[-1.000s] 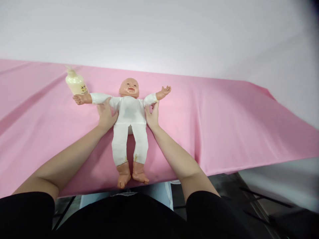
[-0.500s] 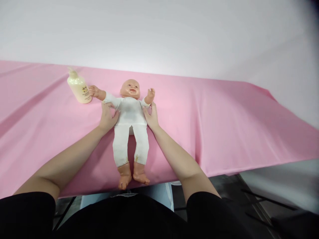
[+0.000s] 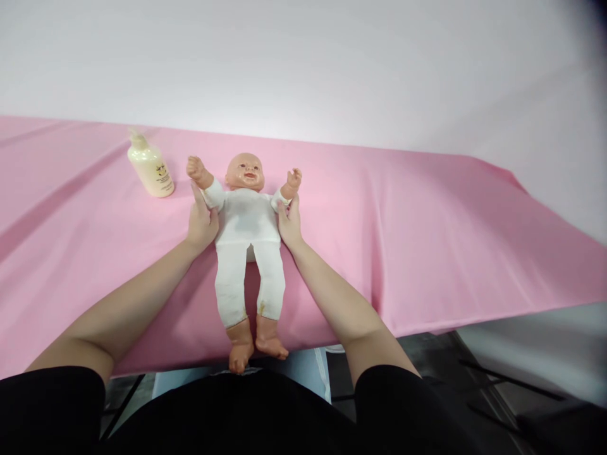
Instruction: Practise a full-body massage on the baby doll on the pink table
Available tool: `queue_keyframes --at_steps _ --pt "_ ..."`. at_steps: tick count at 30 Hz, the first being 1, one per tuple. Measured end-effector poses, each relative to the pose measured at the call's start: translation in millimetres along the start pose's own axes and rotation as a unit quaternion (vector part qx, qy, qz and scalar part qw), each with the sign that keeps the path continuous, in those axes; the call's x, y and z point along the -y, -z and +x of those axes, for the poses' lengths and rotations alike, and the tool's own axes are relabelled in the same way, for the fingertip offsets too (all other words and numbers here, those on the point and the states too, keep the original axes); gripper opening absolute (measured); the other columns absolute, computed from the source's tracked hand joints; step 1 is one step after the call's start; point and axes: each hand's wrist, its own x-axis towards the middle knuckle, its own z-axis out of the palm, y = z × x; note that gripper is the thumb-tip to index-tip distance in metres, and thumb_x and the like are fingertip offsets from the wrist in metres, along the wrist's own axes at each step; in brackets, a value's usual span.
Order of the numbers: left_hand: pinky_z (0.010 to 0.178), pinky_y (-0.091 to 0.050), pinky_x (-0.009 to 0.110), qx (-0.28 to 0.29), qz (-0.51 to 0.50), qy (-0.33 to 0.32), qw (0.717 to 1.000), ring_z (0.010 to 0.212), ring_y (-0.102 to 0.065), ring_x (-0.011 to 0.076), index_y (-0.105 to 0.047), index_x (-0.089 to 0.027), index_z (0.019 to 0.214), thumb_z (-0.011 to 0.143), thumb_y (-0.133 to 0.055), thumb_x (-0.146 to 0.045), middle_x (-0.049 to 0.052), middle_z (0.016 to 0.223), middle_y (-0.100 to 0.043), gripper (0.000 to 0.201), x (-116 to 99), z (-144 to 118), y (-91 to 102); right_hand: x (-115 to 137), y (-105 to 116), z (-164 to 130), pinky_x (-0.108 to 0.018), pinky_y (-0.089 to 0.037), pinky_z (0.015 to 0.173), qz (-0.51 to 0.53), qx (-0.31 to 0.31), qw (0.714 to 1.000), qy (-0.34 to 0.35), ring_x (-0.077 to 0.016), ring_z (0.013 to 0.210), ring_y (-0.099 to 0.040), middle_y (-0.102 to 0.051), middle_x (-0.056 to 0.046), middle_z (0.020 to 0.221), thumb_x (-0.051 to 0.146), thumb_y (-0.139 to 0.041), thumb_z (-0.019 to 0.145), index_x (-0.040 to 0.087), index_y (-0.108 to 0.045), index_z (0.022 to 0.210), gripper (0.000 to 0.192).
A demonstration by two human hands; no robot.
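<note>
A baby doll (image 3: 247, 218) with a white cloth body lies on its back, head away from me and bare feet over the table's near edge. On its left side in my view, my left hand (image 3: 202, 220) grips the doll's upper arm, thumb against the torso side. My right hand (image 3: 289, 222) is closed around the other arm at the sleeve. Some fingers of both hands are hidden behind the doll's arms. A cream-coloured pump bottle (image 3: 150, 167) stands just beyond the doll's raised hand, apart from it.
Pink cloth (image 3: 427, 240) with folds covers the table. Behind it rises a white wall (image 3: 303, 63). Dark metal legs (image 3: 512, 379) show below the cloth at the lower right.
The doll has shifted slightly toward me, its feet lower over the edge. Its arm on the left has swung up and away from the bottle. My left fingers have moved up along that arm.
</note>
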Motion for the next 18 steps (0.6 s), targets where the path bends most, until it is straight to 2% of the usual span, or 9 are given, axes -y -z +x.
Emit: queue_keyframes --at_steps 3,5,7,10,13,15,18 --pt "0.098 -0.051 0.051 -0.003 0.051 0.003 0.999 0.11 -0.066 0.0334 -0.009 -0.014 0.161 0.097 -0.052 -0.044 0.018 0.121 -0.065 0.083 -0.7 2.2 0.8 0.8 -0.2 0.3 -0.053 -0.037 0.123 -0.001 -0.012 1.0 0.003 -0.0261 0.147 -0.044 -0.042 -0.014 0.159 0.06 -0.043 0.099 0.027 -0.026 0.156 0.068" --pt "0.1 -0.049 0.053 0.006 0.079 -0.01 0.997 0.114 -0.064 0.035 -0.022 -0.016 0.159 0.096 -0.05 -0.039 0.019 0.126 -0.065 0.073 -2.8 4.2 1.3 1.1 -0.3 0.5 -0.053 -0.031 0.126 -0.008 -0.02 1.0 0.02 -0.0254 0.151 -0.038 -0.037 -0.012 0.163 0.056 -0.042 0.101 0.028 -0.024 0.158 0.066" --pt "0.104 -0.045 0.054 0.013 0.099 -0.021 0.995 0.123 -0.059 0.0365 -0.031 -0.018 0.157 0.096 -0.047 -0.033 0.02 0.136 -0.06 0.065 -5.7 6.0 2.1 0.0 0.2 0.3 -0.053 -0.029 0.127 -0.028 -0.021 0.998 0.044 -0.0254 0.152 -0.036 -0.039 -0.011 0.162 0.05 -0.041 0.102 0.027 -0.027 0.157 0.062" --pt "0.106 -0.042 0.053 0.026 0.126 -0.026 0.991 0.129 -0.055 0.0351 -0.031 -0.02 0.159 0.093 -0.044 -0.022 0.017 0.142 -0.058 0.068 -9.3 7.7 4.4 -4.8 1.6 0.0 -0.055 -0.035 0.122 -0.085 0.004 0.994 0.062 -0.0264 0.144 -0.044 -0.05 -0.012 0.151 0.039 -0.039 0.102 0.027 -0.035 0.155 0.054" --pt "0.102 -0.044 0.051 0.064 0.174 -0.011 0.983 0.122 -0.058 0.0329 -0.032 -0.022 0.161 0.087 -0.04 -0.012 0.014 0.137 -0.062 0.075 -11.4 8.7 7.5 -10.1 2.2 0.2 -0.052 -0.045 0.112 -0.143 0.044 0.986 0.073 -0.0252 0.123 -0.056 -0.062 -0.011 0.125 0.024 -0.039 0.098 0.029 -0.055 0.142 0.047" --pt "0.1 -0.045 0.052 0.096 0.213 0.011 0.972 0.117 -0.059 0.0328 -0.039 -0.024 0.158 0.084 -0.039 -0.008 0.014 0.134 -0.064 0.076 -12.6 9.0 8.9 -11.7 1.9 0.3 -0.048 -0.048 0.107 -0.159 0.06 0.982 0.085 -0.0232 0.112 -0.059 -0.062 -0.009 0.111 0.016 -0.039 0.094 0.029 -0.065 0.131 0.047" --pt "0.102 -0.044 0.056 0.121 0.248 0.039 0.96 0.117 -0.057 0.0338 -0.049 -0.027 0.154 0.083 -0.041 -0.006 0.014 0.133 -0.063 0.074 -13.0 8.5 9.0 -9.8 1.4 -0.6 -0.046 -0.047 0.109 -0.147 0.076 0.982 0.095 -0.0225 0.115 -0.058 -0.061 -0.009 0.114 0.011 -0.039 0.089 0.028 -0.068 0.127 0.051"
